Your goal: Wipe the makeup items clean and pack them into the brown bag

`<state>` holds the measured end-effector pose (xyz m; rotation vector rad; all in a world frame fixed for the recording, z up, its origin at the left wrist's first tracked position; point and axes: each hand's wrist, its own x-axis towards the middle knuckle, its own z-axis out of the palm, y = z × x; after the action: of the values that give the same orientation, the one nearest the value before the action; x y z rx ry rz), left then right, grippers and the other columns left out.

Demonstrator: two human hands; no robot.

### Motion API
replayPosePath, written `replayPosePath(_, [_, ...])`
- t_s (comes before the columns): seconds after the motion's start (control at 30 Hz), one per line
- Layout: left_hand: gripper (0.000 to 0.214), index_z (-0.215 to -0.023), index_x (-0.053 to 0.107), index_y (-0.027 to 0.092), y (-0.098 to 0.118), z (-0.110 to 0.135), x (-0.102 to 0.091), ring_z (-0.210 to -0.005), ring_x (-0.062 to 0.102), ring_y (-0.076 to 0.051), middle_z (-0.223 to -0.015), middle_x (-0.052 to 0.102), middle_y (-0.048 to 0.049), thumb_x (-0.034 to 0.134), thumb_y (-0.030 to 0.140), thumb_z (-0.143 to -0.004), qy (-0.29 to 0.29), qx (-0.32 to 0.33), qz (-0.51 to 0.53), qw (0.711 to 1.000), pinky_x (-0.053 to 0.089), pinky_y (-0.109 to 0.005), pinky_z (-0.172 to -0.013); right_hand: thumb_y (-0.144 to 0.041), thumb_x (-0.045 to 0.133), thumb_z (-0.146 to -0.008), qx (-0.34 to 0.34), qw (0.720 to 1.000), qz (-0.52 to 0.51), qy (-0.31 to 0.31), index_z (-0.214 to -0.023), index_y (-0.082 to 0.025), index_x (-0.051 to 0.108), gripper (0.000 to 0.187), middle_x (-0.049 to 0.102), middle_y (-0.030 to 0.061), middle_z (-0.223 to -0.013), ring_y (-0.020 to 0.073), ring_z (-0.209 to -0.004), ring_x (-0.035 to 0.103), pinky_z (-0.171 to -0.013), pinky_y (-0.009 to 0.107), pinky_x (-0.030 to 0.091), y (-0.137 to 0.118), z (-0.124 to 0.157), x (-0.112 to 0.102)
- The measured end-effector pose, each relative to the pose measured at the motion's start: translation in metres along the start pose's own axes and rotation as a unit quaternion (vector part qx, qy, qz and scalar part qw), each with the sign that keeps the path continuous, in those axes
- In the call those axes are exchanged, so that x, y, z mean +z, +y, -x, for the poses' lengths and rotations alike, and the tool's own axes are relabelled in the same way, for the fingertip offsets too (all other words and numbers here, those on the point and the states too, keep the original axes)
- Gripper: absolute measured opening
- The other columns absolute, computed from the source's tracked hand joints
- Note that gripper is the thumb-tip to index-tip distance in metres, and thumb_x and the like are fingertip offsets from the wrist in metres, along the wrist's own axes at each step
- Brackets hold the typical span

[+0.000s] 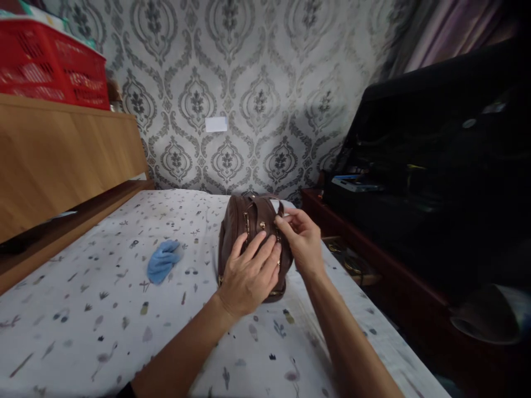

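A small brown leather bag [236,226] with gold fittings stands on the patterned white bed sheet [83,309]. My left hand [249,273] lies flat on the bag's near side, fingers stretched out and spread. My right hand [301,237] is at the bag's right edge, its fingertips pinched on the zipper there. A crumpled blue cloth [162,260] lies on the sheet to the left of the bag, untouched.
A wooden headboard shelf [62,155] runs along the left with a red plastic basket [50,66] on top. A dark wooden unit [373,249] with black bags [435,166] stands on the right. Patterned wallpaper [257,83] is behind.
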<state>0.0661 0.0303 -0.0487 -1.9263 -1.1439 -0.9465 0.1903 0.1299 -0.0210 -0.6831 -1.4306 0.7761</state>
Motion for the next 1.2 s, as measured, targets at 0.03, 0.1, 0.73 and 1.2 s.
replayPosePath(0.03, [0.034, -0.126, 0.061, 0.015, 0.000, 0.001, 0.001, -0.127, 0.055, -0.023, -0.129, 0.067, -0.0088, 0.047, 0.023, -0.096, 0.006, 0.004, -0.005, 1.000, 0.036, -0.046, -0.112, -0.043, 0.074, -0.074, -0.027, 0.998, 0.045, -0.025, -0.095, -0.022, 0.068, 0.030, 0.063, -0.0005, -0.071, 0.0180, -0.069, 0.058, -0.076, 0.035, 0.049, -0.002, -0.005, 0.000])
replayPosePath(0.1, [0.034, -0.125, 0.061, 0.014, -0.001, 0.001, 0.003, -0.125, 0.056, -0.022, -0.128, 0.067, -0.0087, 0.046, 0.023, -0.096, 0.015, 0.009, -0.015, 1.000, 0.035, -0.045, -0.112, -0.040, 0.073, -0.075, -0.084, 0.984, 0.132, -0.082, -0.082, -0.022, 0.070, 0.019, 0.066, 0.0022, -0.075, 0.0211, -0.077, 0.060, -0.082, 0.038, 0.048, -0.010, -0.018, 0.002])
replayPosePath(0.73, [0.031, -0.118, 0.066, 0.014, 0.001, 0.004, 0.010, -0.123, 0.057, -0.021, -0.126, 0.068, -0.0070, 0.047, 0.022, -0.095, 0.060, 0.003, -0.033, 0.998, 0.038, -0.042, -0.110, -0.039, 0.071, -0.070, -0.068, 0.978, 0.124, -0.155, -0.066, -0.020, 0.061, 0.022, 0.057, -0.0022, -0.060, 0.0142, -0.057, 0.049, -0.059, 0.028, 0.041, -0.017, -0.044, 0.041])
replayPosePath(1.2, [0.034, -0.123, 0.063, 0.013, 0.002, 0.006, 0.008, -0.124, 0.057, -0.022, -0.129, 0.067, -0.0076, 0.048, 0.023, -0.094, 0.031, 0.001, -0.020, 0.999, 0.037, -0.044, -0.111, -0.042, 0.071, -0.069, -0.037, 0.978, 0.094, -0.181, -0.062, -0.020, 0.056, 0.027, 0.047, -0.0030, -0.056, 0.0121, -0.054, 0.040, -0.049, 0.025, 0.035, -0.029, -0.031, 0.035])
